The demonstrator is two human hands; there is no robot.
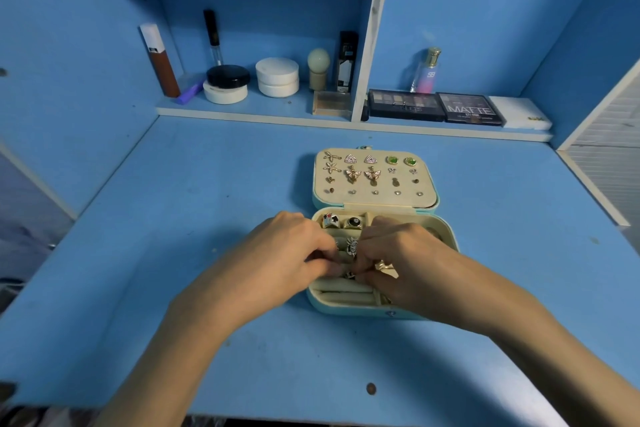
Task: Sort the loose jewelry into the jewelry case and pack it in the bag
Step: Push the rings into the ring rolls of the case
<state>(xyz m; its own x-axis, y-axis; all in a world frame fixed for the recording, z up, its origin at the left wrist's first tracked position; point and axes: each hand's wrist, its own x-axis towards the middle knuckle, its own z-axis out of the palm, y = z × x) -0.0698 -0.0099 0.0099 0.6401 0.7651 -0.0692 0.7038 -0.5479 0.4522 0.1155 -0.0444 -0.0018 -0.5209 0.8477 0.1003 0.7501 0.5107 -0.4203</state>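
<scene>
A pale teal jewelry case (346,308) lies open in the middle of the blue desk. Its raised lid panel (375,199) carries several pairs of earrings. Rings sit in the cream ring rolls of the base, among them a card-suit ring (329,220) and a black-stone ring (353,222). My left hand (287,256) and my right hand (398,260) meet over the ring rolls. Their fingertips pinch a small dark ring (349,274) between them. A gold ring (382,266) shows at my right hand's fingers. No bag is in view.
Behind the case, a low shelf (242,113) holds cosmetic jars, tubes and a brush. Two eyeshadow palettes (436,107) and a perfume bottle (427,71) stand at the back right. Blue side walls close in the desk (173,218).
</scene>
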